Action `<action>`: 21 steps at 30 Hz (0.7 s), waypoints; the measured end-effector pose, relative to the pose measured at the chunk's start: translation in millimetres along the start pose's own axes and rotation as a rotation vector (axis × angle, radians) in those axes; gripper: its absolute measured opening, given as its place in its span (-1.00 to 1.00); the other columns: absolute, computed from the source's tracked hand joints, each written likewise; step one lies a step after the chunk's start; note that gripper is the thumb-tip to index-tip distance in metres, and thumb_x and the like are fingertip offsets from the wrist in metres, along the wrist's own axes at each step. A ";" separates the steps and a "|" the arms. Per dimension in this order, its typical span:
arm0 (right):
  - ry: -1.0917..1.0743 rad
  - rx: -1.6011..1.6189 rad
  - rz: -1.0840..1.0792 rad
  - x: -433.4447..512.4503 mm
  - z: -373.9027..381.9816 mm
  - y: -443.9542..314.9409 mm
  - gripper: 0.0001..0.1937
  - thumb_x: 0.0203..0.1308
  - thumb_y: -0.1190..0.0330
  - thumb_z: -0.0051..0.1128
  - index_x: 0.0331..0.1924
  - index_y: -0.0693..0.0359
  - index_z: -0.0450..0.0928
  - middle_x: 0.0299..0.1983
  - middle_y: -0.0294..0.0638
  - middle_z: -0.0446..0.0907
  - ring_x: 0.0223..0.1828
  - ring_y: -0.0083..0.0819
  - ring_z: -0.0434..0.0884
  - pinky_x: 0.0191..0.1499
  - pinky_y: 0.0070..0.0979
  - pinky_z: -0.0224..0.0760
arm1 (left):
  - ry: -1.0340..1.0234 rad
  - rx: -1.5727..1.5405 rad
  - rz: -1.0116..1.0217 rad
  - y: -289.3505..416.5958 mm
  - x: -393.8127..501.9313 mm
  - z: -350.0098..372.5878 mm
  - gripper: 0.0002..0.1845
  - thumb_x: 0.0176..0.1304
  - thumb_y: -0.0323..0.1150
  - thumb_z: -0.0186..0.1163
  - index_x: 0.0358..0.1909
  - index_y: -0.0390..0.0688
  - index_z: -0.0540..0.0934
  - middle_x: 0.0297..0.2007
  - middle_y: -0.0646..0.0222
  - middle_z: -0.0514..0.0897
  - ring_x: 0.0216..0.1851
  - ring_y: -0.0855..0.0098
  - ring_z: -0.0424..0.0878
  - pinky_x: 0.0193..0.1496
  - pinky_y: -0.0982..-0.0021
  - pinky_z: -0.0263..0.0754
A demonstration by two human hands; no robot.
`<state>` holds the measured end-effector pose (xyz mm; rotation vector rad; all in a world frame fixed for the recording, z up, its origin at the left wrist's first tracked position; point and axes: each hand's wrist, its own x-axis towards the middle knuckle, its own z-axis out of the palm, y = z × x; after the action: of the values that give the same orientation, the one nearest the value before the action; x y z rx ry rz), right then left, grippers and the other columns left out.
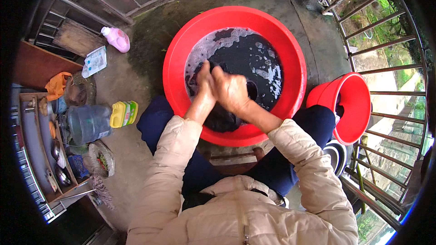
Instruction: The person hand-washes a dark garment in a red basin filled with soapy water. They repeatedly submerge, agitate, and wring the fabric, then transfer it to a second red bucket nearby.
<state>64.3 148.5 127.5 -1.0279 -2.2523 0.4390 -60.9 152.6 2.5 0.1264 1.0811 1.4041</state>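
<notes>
A large red plastic basin [235,15] stands on the floor before me, holding dark water with pale suds. Over its left part, my left hand [205,85] and my right hand [231,90] press together on dark wet cloth [223,119]. The cloth shows beyond the fingers and below the hands, partly in the water. Both hands are closed round it, though the fingers are mostly hidden behind the backs of the hands.
A red bucket [354,109] with cloth inside is tipped at the right, near metal bowls [337,156] and railings. On the left stand a pink bottle [117,39], a yellow jug [124,114], a clear plastic container [88,124] and a mop head [101,190].
</notes>
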 end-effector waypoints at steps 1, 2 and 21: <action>-0.001 0.010 -0.085 -5.0 0.5 -7.5 -0.75 0.25 0.23 0.06 -0.45 0.17 0.33 -0.69 -0.11 0.53 -0.69 -0.12 0.57 -0.63 -0.26 0.39 | 0.242 0.227 0.032 24.1 -12.6 23.1 -0.49 0.44 0.07 -0.19 -0.16 -0.14 0.56 -0.26 0.33 0.61 -0.21 0.39 0.57 -0.04 0.27 0.47; -0.004 0.000 -0.081 -6.4 1.3 -11.8 -0.76 0.23 0.24 0.07 -0.45 0.17 0.32 -0.69 -0.12 0.53 -0.70 -0.13 0.57 -0.65 -0.26 0.39 | 0.158 0.151 0.043 15.1 3.0 0.0 -0.47 0.44 0.07 -0.23 -0.12 -0.17 0.55 -0.22 0.29 0.63 -0.18 0.34 0.58 0.01 0.26 0.47; -0.070 -0.162 0.413 13.8 -0.3 79.3 -0.65 0.32 0.07 -0.02 -0.38 0.19 0.50 -0.58 0.10 0.59 -0.46 0.06 0.64 -0.37 -0.06 0.50 | -0.006 -0.231 -0.223 12.0 -60.1 53.1 -0.54 0.35 0.01 0.10 -0.06 -0.22 0.58 -0.13 0.31 0.66 -0.10 0.35 0.62 0.06 0.28 0.50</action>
<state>101.9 210.0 91.7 -1.5956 -2.1600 0.4736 -22.5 132.9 71.1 -0.1525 0.8913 1.3138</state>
